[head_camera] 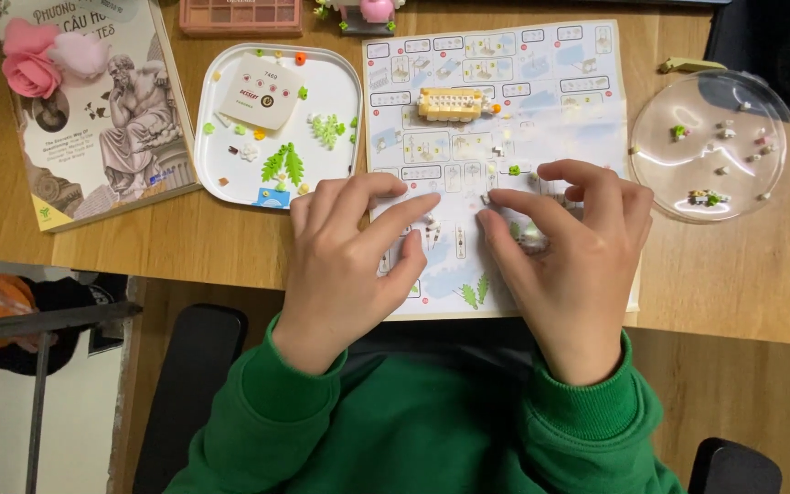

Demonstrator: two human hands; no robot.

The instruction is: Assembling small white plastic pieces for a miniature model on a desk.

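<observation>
1. Green sleeves (432, 430) fill the bottom of the frame, nearest the camera; both forearms reach forward onto the table (230, 242).
2. Left hand (349, 256): palm down on the sheet (496, 110), fingers spread and slanting right, index tip near a tiny white piece (432, 221). Grip released; nothing visibly held.
3. Right hand (573, 252): palm down, fingers curled leftward, index tip almost meeting the left one. Grip: cannot tell; something small may sit under the fingertips, too small to make out.
4. Sheet lies flat at the table's front edge; its near corners are covered by the hands. A yellow block build (450, 103) rests on its upper part, well apart from the hands.
5. Room: bare wood between sheet and tray (349, 82) is narrow; wider bare strip right of the sheet, below the clear lid (742, 192).
6. Tray holds loose green and white bits and a card; lid holds a few more bits.
7. Book (102, 110) at left with pink flower (31, 66) on it; its top is cut off by the frame.
</observation>
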